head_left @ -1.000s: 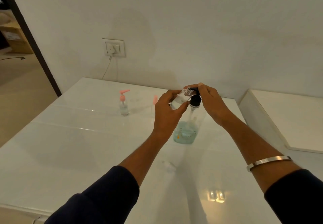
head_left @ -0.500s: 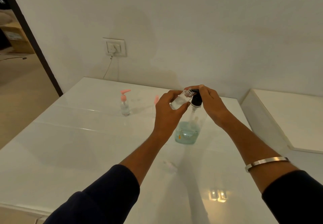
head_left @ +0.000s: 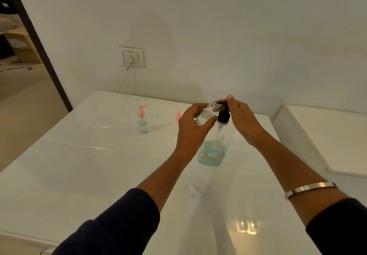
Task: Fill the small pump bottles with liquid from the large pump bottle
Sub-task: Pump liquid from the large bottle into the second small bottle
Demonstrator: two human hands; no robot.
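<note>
The large clear pump bottle (head_left: 213, 151) stands on the white table (head_left: 89, 165) with pale blue liquid in its bottom and a black pump head (head_left: 224, 116). My left hand (head_left: 191, 131) grips a small clear uncapped bottle (head_left: 206, 113), tilted with its mouth at the pump's spout. My right hand (head_left: 241, 119) rests on top of the black pump, fingers over it. A second small bottle (head_left: 142, 122) with a pink pump stands upright to the left. A loose pink pump top (head_left: 178, 115) shows just behind my left hand.
A wall socket (head_left: 132, 57) with a cord sits above the table's back edge. A raised white surface (head_left: 327, 135) adjoins the table on the right. A doorway (head_left: 21, 60) opens at far left. A small wet smear (head_left: 193, 191) lies on the table near me.
The view has shifted slightly. The black pump head sits a little higher under my right hand than half a second ago. Both hands stay on their bottles.
</note>
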